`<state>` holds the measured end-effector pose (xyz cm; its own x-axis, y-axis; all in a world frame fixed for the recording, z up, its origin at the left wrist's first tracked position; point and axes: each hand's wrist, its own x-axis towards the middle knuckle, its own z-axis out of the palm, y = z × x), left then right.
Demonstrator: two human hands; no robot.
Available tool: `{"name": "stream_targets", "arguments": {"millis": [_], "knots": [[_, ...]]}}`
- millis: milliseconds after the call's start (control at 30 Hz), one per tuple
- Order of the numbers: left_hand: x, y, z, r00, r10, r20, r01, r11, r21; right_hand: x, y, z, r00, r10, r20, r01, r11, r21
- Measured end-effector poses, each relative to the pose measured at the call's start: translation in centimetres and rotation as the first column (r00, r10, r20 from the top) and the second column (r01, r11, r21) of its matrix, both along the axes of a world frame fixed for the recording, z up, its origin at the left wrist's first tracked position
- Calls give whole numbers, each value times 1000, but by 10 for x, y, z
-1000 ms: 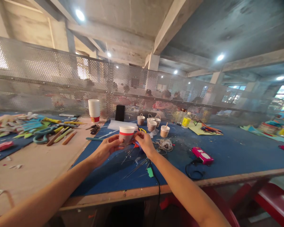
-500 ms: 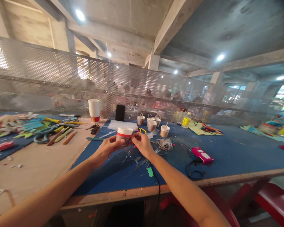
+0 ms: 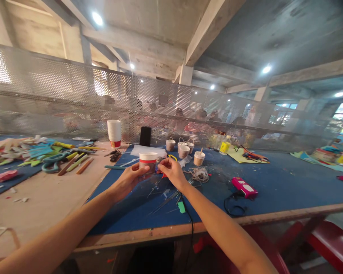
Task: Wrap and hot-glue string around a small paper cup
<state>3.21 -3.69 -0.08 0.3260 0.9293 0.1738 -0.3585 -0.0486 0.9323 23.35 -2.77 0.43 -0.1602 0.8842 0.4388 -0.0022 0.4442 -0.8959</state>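
Both hands meet at a paper cup above the blue worktop.

The left hand (image 3: 127, 180) has its grip wrapped round the lower side of the paper cup (image 3: 147, 161) (white, with a red band under the rim), holding it upright just above the worktop (image 3: 274, 186). The right hand (image 3: 170, 171) pinches something small at the cup's right side, fingertips touching it; what it pinches is too small to tell. Both forearms reach in from the near edge. A coil of string (image 3: 199, 174) lies just right of the hands, four small cups (image 3: 184, 150) beyond, a pink tool (image 3: 244, 187) well apart.
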Motion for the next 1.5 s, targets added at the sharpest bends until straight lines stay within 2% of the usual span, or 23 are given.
{"name": "stream_targets", "arguments": {"millis": [167,367,433,533,600,700,767,833,900,967,1100,1167,1233,1300,1367,1433,1500], "knots": [[-2,3,-1,998,17,59,-15,999,-46,-3,-11,3,993,95,66,-96,995,15],[-2,-4,9,983,-37,179,63,988,-142,-3,-24,7,956,208,206,-218,976,25],[-5,-2,9,976,-50,214,88,982,-170,0,-22,8,949,164,271,-184,982,50],[-10,1,6,963,-59,261,113,974,-195,8,-11,4,928,-97,360,37,985,171],[-11,2,5,961,-61,270,118,973,-201,17,-2,-1,859,-313,406,222,941,257],[-10,1,7,962,-56,266,108,976,-187,29,6,-5,681,-451,578,370,892,259],[-10,0,8,964,-47,263,94,981,-170,34,7,-4,495,-427,757,411,882,229],[-9,-1,9,965,-42,259,85,984,-158,36,6,-1,324,-348,880,416,887,198],[-10,-1,9,963,-40,266,83,985,-152,35,5,1,236,-281,930,404,899,169],[-10,-1,8,958,-42,284,89,984,-154,35,6,1,212,-253,944,405,902,151],[-11,-1,9,950,-32,312,90,981,-173,35,13,-4,257,-283,924,471,872,136],[-12,-2,10,945,-12,326,78,979,-189,36,17,-5,336,-317,887,499,859,118],[-12,-2,11,940,5,342,68,977,-202,38,22,-6,476,-375,795,518,851,91],[-12,-2,11,938,10,347,67,976,-208,39,27,-6,682,-425,595,518,855,17],[-12,-2,12,938,13,345,64,976,-209,37,28,-3,873,-387,298,435,893,-116],[-12,-1,12,939,15,345,60,976,-207,34,24,1,963,-271,1,265,940,-216],[-13,-1,13,937,20,348,56,977,-206,30,17,7,965,-158,-208,107,965,-238]]}}
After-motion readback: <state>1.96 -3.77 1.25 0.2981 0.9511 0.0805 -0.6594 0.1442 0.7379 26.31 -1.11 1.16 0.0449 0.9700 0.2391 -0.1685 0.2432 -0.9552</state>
